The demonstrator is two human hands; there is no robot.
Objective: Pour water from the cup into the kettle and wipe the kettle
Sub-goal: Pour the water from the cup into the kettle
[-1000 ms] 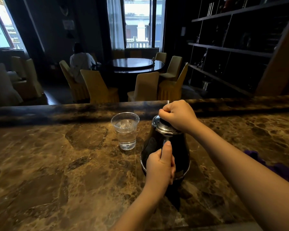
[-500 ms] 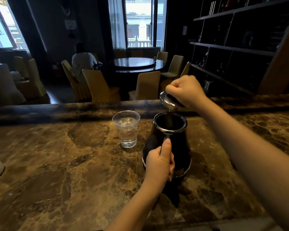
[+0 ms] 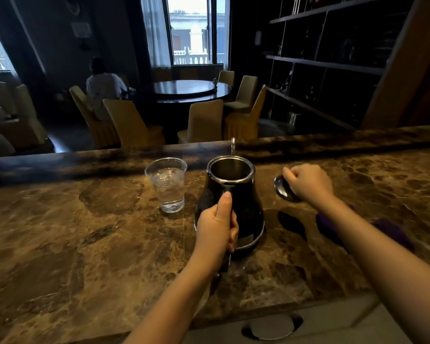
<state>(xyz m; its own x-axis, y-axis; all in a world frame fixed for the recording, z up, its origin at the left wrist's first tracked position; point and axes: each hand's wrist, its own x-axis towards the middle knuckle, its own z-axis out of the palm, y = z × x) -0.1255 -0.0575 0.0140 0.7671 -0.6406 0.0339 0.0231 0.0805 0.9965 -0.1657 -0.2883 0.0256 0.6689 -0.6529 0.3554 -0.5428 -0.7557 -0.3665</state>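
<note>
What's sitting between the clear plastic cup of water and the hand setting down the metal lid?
In the head view, the black metal-rimmed kettle, lid off, gripped by the left hand.

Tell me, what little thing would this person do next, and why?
Probably let go of the lid and bring the right hand over to the cup. The kettle stands open, the left hand grips its handle, and the lid seems down on the counter. The cup holds water, so pouring looks next.
</note>
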